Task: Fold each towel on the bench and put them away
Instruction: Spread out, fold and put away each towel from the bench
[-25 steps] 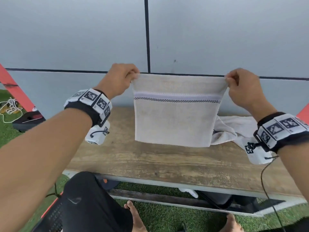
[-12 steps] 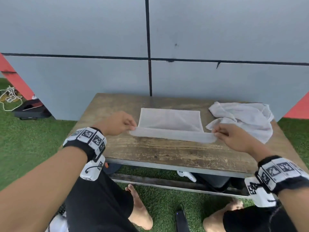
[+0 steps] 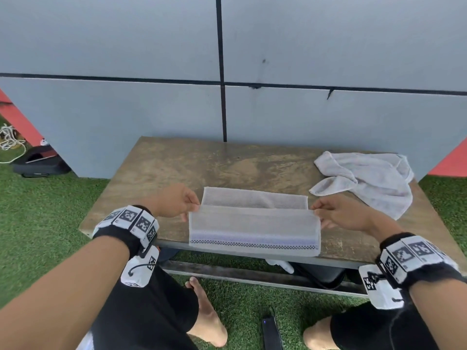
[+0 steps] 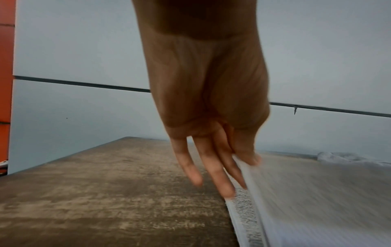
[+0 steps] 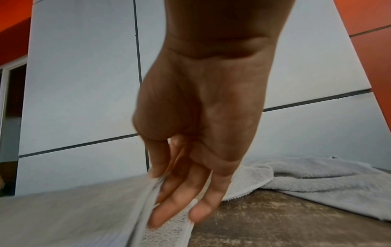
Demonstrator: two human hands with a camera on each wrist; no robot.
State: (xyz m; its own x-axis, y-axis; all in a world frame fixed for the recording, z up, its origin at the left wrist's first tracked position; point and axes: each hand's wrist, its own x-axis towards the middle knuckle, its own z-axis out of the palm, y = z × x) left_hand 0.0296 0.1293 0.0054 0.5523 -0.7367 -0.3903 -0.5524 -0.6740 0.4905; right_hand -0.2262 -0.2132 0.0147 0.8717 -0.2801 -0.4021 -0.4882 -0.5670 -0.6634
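Observation:
A beige striped towel (image 3: 254, 229) lies folded over on the wooden bench (image 3: 227, 168), its striped end hanging at the near edge. My left hand (image 3: 193, 207) pinches the upper layer's left corner; in the left wrist view the thumb and fingers (image 4: 222, 168) clamp the towel edge (image 4: 245, 205). My right hand (image 3: 319, 210) pinches the right corner, and the right wrist view shows the towel (image 5: 146, 200) caught between thumb and fingers (image 5: 175, 205). A second, crumpled pale towel (image 3: 371, 179) lies at the bench's far right, also in the right wrist view (image 5: 306, 177).
A grey panelled wall (image 3: 227, 72) stands right behind the bench. Green turf surrounds it, with a dark bag (image 3: 38, 162) and a coiled rope (image 3: 10, 140) at far left. My legs and bare foot (image 3: 207, 314) are in front; a dark device (image 3: 271, 333) lies on the grass.
The towel went from hanging in the air to lying on the bench. Both hands have since drawn its top layer toward me, so the striped end now drapes at the near edge.

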